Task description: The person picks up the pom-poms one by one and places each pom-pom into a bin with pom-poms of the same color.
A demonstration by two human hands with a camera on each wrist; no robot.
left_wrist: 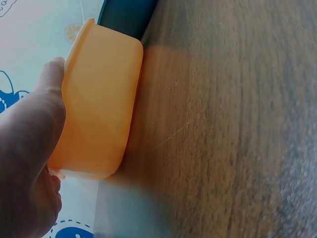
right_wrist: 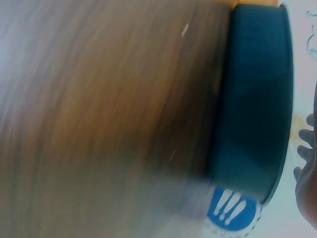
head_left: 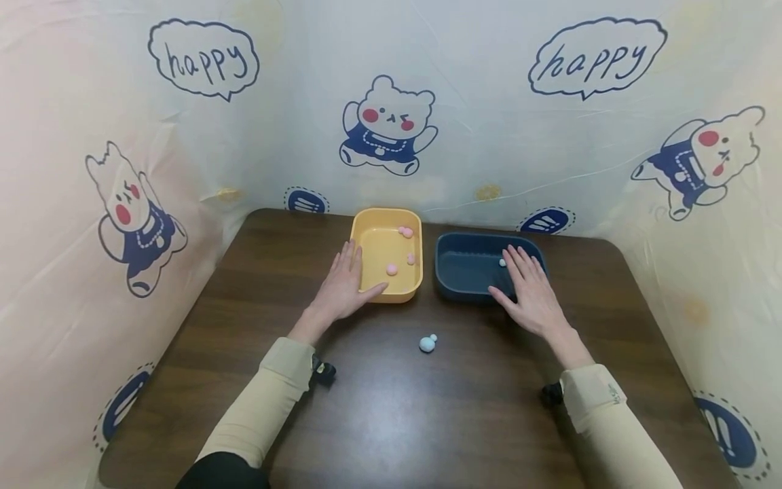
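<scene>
My left hand (head_left: 339, 288) lies at the near left corner of a yellow bin (head_left: 386, 297), fingers straight along its left side and thumb across the front rim. In the left wrist view the thumb rests near the rim of the orange-looking bin (left_wrist: 101, 99). Several small pink balls (head_left: 392, 269) lie inside it. Above the right part of a dark blue bin (head_left: 467, 293) my right hand (head_left: 530, 299) is spread, holding nothing. A small pale ball (head_left: 502, 262) shows beside its fingers. A light blue lump with a smaller ball attached (head_left: 427, 344) sits on the table.
Both bins stand side by side near the back edge of a brown wooden table (head_left: 391, 421). Behind and at both sides hangs a printed curtain (head_left: 476, 149) with bears and lettering. Black wrist devices (head_left: 324, 373) sit at the cuffs.
</scene>
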